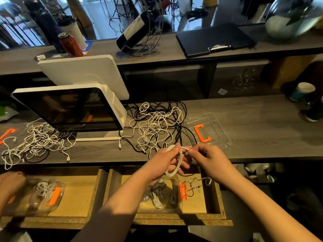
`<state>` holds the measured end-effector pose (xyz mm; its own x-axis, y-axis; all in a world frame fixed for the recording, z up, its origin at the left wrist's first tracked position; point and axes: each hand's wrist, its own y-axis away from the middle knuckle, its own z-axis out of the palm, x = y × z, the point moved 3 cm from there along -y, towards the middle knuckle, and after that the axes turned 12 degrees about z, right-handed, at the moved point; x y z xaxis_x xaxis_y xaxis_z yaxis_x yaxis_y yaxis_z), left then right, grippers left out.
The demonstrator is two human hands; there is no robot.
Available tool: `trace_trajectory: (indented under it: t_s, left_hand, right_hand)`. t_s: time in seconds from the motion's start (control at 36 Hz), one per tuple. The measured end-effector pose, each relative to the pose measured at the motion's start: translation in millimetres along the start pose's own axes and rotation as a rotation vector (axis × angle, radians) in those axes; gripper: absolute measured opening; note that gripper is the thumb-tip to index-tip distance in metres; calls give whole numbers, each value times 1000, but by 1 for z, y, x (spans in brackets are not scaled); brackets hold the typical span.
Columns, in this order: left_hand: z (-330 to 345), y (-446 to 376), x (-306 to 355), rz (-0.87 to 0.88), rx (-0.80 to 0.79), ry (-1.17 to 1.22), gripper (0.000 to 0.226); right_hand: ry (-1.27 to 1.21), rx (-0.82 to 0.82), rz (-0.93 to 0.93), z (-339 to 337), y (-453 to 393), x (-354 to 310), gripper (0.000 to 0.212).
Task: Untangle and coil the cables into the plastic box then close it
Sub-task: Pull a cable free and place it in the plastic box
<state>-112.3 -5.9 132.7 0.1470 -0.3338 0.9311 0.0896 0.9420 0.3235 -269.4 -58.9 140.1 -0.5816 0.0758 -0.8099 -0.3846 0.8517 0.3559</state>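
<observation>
My left hand [164,159] grips a white cable coil [174,169] wound into a small loop over the counter's front edge. My right hand [208,157] pinches the coil's end at the plug, right beside the left fingertips. A tangle of white and black cables [157,124] lies on the counter just beyond my hands. The clear plastic box [162,196] sits in the open drawer below, holding several coiled cables, with an orange latch on its right side. Its clear lid [218,130] with an orange clip lies on the counter to the right.
A white screen on a stand [70,109] stands at the left. A second cable tangle [35,142] lies beyond it. Another person's hand [10,184] reaches into the left drawer by a second clear box [45,194]. A paper cup [302,91] stands far right.
</observation>
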Motion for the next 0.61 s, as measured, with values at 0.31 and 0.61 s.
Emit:
trace_trajectory:
  t_s: [0.31,0.61]
  left_hand:
    - [3,-1,-1,106,153,192,47]
    - [4,-5,-1,225,231,318,55]
  right_hand:
    - [-183,50,-3,20,7,-1,26]
    - [-304,-30,1,32,7,-7,31]
